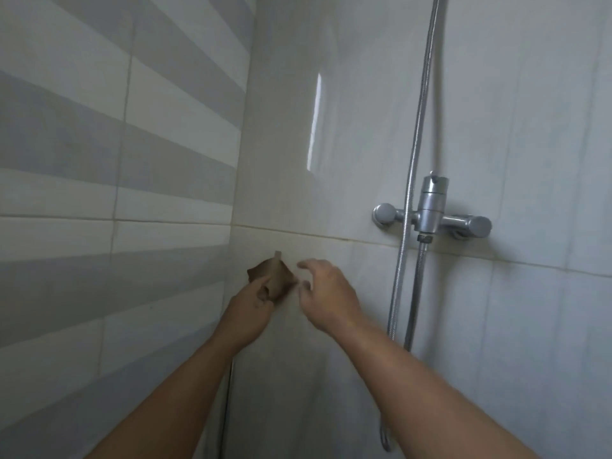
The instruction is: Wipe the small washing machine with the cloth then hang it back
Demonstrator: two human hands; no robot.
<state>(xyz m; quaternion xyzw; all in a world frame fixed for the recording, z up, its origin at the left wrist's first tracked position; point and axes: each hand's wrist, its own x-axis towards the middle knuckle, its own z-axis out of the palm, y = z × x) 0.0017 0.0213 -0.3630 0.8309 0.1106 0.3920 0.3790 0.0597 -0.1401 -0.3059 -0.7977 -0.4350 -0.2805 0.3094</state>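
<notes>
A small brown cloth (273,276) is bunched against the tiled wall near the corner, just under a small hook or peg (277,255) that sticks up above it. My left hand (251,308) grips the cloth from below. Just right of the cloth, my right hand (326,293) hovers with its fingers spread and curled, holding nothing. The washing machine is out of view.
A chrome shower mixer (430,215) is mounted on the wall to the right, with a metal hose (405,260) and riser pipe running up and down. The left wall has grey and white striped tiles (99,160). A thin cable (228,392) hangs down in the corner.
</notes>
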